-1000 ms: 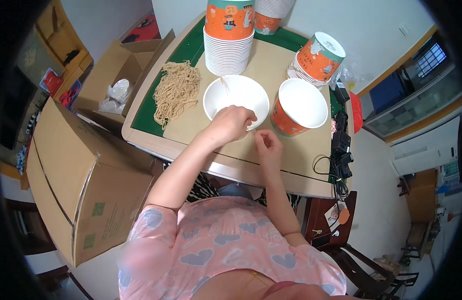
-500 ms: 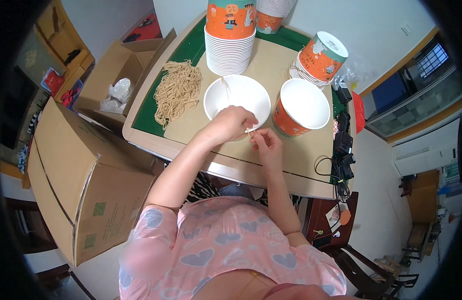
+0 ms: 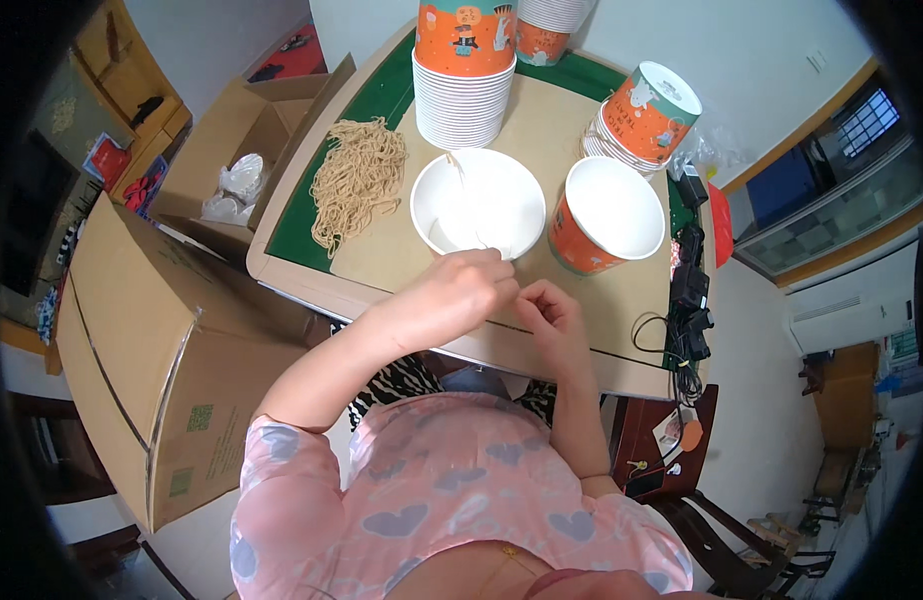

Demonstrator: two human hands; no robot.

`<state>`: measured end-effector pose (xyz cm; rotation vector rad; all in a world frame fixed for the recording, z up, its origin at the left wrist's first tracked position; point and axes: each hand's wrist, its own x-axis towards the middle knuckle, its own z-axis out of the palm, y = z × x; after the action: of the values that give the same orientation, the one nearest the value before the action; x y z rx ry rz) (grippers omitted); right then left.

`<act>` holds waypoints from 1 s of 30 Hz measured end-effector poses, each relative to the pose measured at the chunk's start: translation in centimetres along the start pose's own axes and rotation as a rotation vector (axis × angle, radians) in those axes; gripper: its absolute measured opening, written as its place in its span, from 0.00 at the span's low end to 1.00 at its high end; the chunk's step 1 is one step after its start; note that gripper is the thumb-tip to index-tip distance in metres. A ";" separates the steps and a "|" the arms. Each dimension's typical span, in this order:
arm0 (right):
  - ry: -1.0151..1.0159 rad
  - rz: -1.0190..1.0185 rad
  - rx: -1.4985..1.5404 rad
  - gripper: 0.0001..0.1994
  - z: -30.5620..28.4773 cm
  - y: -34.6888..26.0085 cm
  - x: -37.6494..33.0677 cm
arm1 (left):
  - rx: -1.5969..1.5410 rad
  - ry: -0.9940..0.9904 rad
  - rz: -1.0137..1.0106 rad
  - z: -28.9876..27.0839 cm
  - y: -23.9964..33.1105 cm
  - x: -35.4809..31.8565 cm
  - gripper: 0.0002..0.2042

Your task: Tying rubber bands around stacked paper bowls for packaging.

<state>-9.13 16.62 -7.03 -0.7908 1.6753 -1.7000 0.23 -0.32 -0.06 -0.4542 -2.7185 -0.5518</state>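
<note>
Pinching something tiny between my left hand and right hand, can't tell what, just below the white bowl; bowl looks light, thin and bendy, so I'd grab its rim gently.

Smooth white plastic bowl, glossy paper cup, matt cardboard box
</note>
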 end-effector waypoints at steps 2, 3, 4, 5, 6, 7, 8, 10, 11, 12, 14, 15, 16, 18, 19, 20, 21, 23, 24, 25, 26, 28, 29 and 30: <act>0.093 -0.079 0.100 0.05 0.8 -0.3 -0.1 | -0.061 0.033 -0.026 0.2 -0.2 -0.2 0.04; 0.094 -0.081 0.102 0.05 0.9 -0.1 -0.2 | -0.122 0.069 -0.052 0.4 -0.3 -0.2 0.04; 0.124 -0.119 0.087 0.06 1.0 0.5 -0.2 | -0.124 0.068 -0.052 0.6 -0.4 -0.3 0.04; 0.154 -0.157 0.072 0.07 1.1 0.9 -0.2 | -0.144 0.073 -0.061 0.8 -0.4 -0.3 0.04; 0.155 -0.156 0.071 0.07 1.2 1.2 -0.2 | -0.163 0.078 -0.069 0.9 -0.5 -0.3 0.05; 0.188 -0.174 0.058 0.07 1.4 1.5 -0.3 | -0.162 0.078 -0.070 1.0 -0.4 -0.4 0.05; 0.220 -0.192 0.045 0.06 1.5 1.6 -0.4 | -0.181 0.080 -0.086 1.1 -0.2 -0.3 0.05; 0.237 -0.193 0.016 0.06 1.6 1.8 -0.5 | -0.200 0.082 -0.101 1.2 -0.1 -0.3 0.05; 0.254 -0.193 -0.013 0.05 1.6 1.9 -0.6 | -0.207 0.076 -0.117 1.3 -0.1 -0.3 0.06; 0.254 -0.194 -0.014 0.05 1.6 1.8 -0.7 | -0.214 0.070 -0.133 1.4 -0.2 -0.2 0.06; 0.261 -0.175 -0.043 0.04 1.8 1.4 -0.8 | -0.212 0.067 -0.144 1.8 -0.3 -0.2 0.06; 0.259 -0.176 -0.043 0.04 1.9 1.2 -0.8 | -0.211 0.063 -0.154 1.9 -0.3 -0.2 0.06; 0.273 -0.188 -0.015 0.03 2.1 1.1 -0.8 | -0.211 0.063 -0.153 1.9 -0.3 -0.2 0.06; 0.286 -0.200 0.013 0.03 2.1 1.0 -0.6 | -0.237 0.064 -0.185 1.7 -0.1 -0.1 0.06; 0.286 -0.213 0.032 0.03 2.1 1.1 -0.5 | -0.238 0.064 -0.185 1.6 -0.1 -0.1 0.06; 0.285 -0.225 0.052 0.03 2.1 1.1 -0.4 | -0.248 0.057 -0.186 1.5 -0.2 -0.1 0.06; 0.285 -0.224 0.052 0.03 2.1 1.1 -0.5 | -0.257 0.050 -0.187 1.5 -0.2 -0.1 0.05; 0.298 -0.219 0.077 0.03 2.2 1.1 -0.4 | -0.255 0.063 -0.176 1.5 -0.4 0.0 0.05; 0.298 -0.218 0.077 0.03 2.2 1.1 -0.4 | -0.253 0.077 -0.165 1.6 -0.5 0.0 0.05; 0.304 -0.183 0.053 0.03 2.2 1.2 -0.3 | -0.254 0.076 -0.167 1.8 -0.6 0.0 0.05; 0.309 -0.149 0.028 0.03 2.2 1.3 -0.2 | -0.232 0.103 -0.139 2.0 -0.9 -0.1 0.06; 0.317 -0.114 0.040 0.03 2.0 1.6 0.2 | -0.213 0.125 -0.114 2.2 -1.3 0.1 0.06; 0.325 -0.083 0.051 0.02 2.0 1.7 0.5 | -0.239 0.119 -0.113 2.1 -1.6 0.2 0.05; 0.327 -0.078 0.053 0.02 1.9 1.8 0.8 | -0.265 0.113 -0.112 2.0 -2.0 0.4 0.05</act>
<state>-8.12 14.73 -8.84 -0.5832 1.8221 -2.0053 -1.41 -1.12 -2.27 -0.3243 -2.5844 -0.9452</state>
